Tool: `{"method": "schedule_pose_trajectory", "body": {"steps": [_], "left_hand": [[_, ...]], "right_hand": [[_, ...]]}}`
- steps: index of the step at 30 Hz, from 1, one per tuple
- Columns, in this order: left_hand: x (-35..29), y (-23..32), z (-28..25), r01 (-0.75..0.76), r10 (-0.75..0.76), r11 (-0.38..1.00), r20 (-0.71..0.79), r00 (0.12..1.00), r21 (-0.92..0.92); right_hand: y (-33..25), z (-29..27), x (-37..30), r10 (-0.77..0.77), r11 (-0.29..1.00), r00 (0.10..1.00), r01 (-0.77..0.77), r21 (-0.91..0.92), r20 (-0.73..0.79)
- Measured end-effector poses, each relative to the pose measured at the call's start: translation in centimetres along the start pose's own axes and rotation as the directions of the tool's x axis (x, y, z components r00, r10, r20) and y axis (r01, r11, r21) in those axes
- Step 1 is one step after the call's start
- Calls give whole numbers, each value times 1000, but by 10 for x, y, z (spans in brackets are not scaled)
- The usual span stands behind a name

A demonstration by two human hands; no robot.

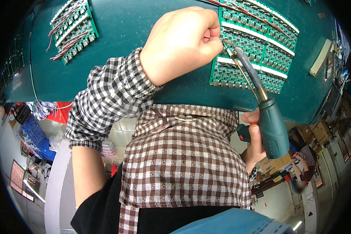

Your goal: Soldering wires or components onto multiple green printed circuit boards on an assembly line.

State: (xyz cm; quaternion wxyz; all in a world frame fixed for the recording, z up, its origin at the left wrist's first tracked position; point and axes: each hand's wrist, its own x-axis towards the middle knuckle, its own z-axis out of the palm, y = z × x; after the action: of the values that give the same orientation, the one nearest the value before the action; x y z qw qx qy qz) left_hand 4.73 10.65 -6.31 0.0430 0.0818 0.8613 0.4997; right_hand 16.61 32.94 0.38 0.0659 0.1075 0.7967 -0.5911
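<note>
L hand (183,41), up at approx. 12 o'clock, is closed to a narrow pinch w/ a thin pale wire (208,37) showing btwn thumb & curled fingers; its far end is hidden. R hand (255,142), approx. 4 o'clock, is wrapped round the dark-green plastic soldering gun w/ bent grey metal neck (274,124). Gun's neck leans toward 11, & its tip sits just beside the L fingertips; can't tell if it's touching wire or board.

Under the tip, at approx. 1 o'clock, is the big green circuit-board panel w/ white connector rows (275,60), flat on the dark-green surface (121,23). Loose red & black leads (257,18) lie across its far part. A smaller green board panel w/ red leads (74,33) is at approx. 10–11, well apart.

To do it well, IMO: keep pinch steady, wire end flat on its pad; heat pad & wire together, add only a bit of solder, lift tip clean, hold wire still till joint sets. Main risks: burnt fingers, since tip's v. close, & solder bridging to adj. pads.
</note>
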Motion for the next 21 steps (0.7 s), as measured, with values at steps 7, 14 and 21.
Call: {"method": "schedule_pose_trajectory", "body": {"steps": [7,14,21], "left_hand": [[-1,3,-4,-30,30,1000,-25,999,-2],[-1,2,-4,-25,25,1000,-30,999,2],[-1,3,-3,-23,23,1000,-24,999,4]], "right_hand": [[3,-2,0,-4,1000,1000,4,-27,-6],[-4,-2,2,-72,994,997,72,-85,11],[-4,-1,1,-55,996,999,54,-66,-1]]}}
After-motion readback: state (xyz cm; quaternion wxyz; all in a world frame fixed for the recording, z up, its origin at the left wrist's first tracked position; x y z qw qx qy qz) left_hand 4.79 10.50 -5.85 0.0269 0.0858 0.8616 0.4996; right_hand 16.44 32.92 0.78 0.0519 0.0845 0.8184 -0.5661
